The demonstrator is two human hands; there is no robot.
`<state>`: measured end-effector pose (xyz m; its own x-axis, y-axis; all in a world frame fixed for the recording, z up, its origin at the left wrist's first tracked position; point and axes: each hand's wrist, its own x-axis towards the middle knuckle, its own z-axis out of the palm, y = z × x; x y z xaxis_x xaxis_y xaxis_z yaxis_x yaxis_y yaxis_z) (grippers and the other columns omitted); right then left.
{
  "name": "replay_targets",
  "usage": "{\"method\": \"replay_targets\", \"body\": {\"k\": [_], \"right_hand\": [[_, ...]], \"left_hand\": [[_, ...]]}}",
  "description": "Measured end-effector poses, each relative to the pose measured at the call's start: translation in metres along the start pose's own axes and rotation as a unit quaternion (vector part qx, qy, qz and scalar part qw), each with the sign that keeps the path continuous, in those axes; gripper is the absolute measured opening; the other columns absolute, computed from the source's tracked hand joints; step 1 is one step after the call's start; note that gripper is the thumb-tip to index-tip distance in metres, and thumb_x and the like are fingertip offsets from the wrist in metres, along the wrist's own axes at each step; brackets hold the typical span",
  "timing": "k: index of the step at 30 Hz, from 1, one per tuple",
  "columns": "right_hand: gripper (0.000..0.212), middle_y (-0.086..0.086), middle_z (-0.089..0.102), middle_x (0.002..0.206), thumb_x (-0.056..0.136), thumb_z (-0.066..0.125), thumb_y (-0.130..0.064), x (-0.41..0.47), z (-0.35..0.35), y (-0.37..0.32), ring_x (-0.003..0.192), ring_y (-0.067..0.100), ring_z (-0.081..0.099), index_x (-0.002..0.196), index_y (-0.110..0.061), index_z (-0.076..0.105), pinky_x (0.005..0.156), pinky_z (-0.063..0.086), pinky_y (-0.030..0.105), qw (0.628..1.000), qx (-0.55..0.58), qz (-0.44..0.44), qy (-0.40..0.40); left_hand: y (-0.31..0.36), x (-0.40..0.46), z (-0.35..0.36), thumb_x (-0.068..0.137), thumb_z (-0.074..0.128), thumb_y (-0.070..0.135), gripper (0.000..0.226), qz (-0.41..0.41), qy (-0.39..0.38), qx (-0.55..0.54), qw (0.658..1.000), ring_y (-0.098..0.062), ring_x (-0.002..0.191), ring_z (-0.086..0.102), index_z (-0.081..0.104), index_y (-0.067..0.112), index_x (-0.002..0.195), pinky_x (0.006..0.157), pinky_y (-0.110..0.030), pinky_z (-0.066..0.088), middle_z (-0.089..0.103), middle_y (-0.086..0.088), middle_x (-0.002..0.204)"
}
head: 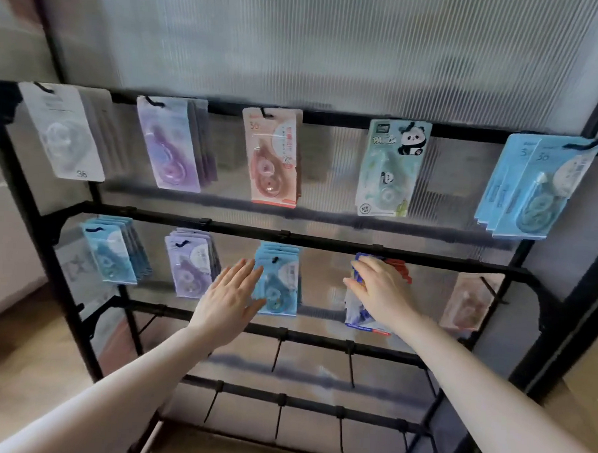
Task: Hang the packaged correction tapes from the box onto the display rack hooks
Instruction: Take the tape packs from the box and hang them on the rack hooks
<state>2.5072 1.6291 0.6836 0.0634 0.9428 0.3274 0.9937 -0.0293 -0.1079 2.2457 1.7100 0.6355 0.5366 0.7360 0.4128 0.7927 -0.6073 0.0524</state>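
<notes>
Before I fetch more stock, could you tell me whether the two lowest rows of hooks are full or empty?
Empty: the two lowest rows of hooks jut out bare, no packs hanging.

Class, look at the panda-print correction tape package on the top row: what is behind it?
Behind the panda-print correction tape package only the ribbed translucent back panel of the rack shows. Whether more packages hang directly behind it cannot be told; its card covers that spot.

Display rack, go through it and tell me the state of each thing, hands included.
Display rack: upright, top two rows stocked.
Panda pack: hanging, top row.
Blue packs: hanging mid-row, left hand's fingertips touching.
Dark blue packs: on hook, gripped by right hand.
Left hand: fingers straight.
Right hand: fingers curled over packs.
Lower hooks: bare.
</notes>
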Motion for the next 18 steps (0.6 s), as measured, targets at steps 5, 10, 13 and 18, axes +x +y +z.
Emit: {"method": "replay_targets", "body": {"k": [5, 10, 13, 18], "right_hand": [[0.052, 0.004, 0.033, 0.149, 0.099, 0.035, -0.040, 0.000, 0.025, -0.052, 0.137, 0.019, 0.029, 0.141, -0.011, 0.036, 0.112, 0.019, 0.029, 0.999, -0.022, 0.033, -0.021], [0.051, 0.005, 0.037, 0.147, 0.098, 0.036, -0.040, -0.008, 0.072, -0.095, 0.134, 0.021, 0.034, 0.139, -0.010, 0.039, 0.109, 0.025, 0.031, 0.995, -0.041, 0.073, -0.053], [0.052, 0.006, 0.037, 0.147, 0.098, 0.038, -0.041, -0.019, 0.108, -0.112, 0.133, 0.023, 0.034, 0.140, -0.010, 0.038, 0.108, 0.025, 0.031, 0.991, -0.041, 0.103, -0.081], [0.053, 0.007, 0.033, 0.149, 0.097, 0.040, -0.039, -0.041, 0.170, -0.128, 0.136, 0.024, 0.031, 0.142, -0.011, 0.034, 0.109, 0.028, 0.036, 0.983, -0.012, 0.126, -0.131]], "left_hand": [[-0.053, -0.021, 0.000, 0.093, 0.029, 0.054, 0.066, 0.013, -0.007, -0.016, 1.000, -0.018, 0.144, 0.011, 0.022, 0.017, 0.147, 0.112, -0.028, -0.002, 0.019, -0.003, 0.155], [-0.110, -0.041, 0.018, 0.080, 0.008, 0.062, 0.083, 0.039, -0.045, -0.007, 0.998, -0.019, 0.143, 0.014, 0.026, 0.016, 0.146, 0.116, -0.032, 0.006, 0.022, -0.005, 0.153], [-0.135, -0.058, 0.033, 0.078, 0.004, 0.063, 0.086, 0.039, -0.060, -0.019, 0.997, -0.018, 0.144, 0.011, 0.022, 0.016, 0.147, 0.116, -0.030, 0.003, 0.018, -0.004, 0.155], [-0.164, -0.094, 0.076, 0.091, 0.029, 0.053, 0.067, 0.021, -0.090, -0.048, 0.995, -0.023, 0.142, 0.018, 0.032, 0.012, 0.144, 0.114, -0.034, 0.009, 0.027, -0.010, 0.151]]}}
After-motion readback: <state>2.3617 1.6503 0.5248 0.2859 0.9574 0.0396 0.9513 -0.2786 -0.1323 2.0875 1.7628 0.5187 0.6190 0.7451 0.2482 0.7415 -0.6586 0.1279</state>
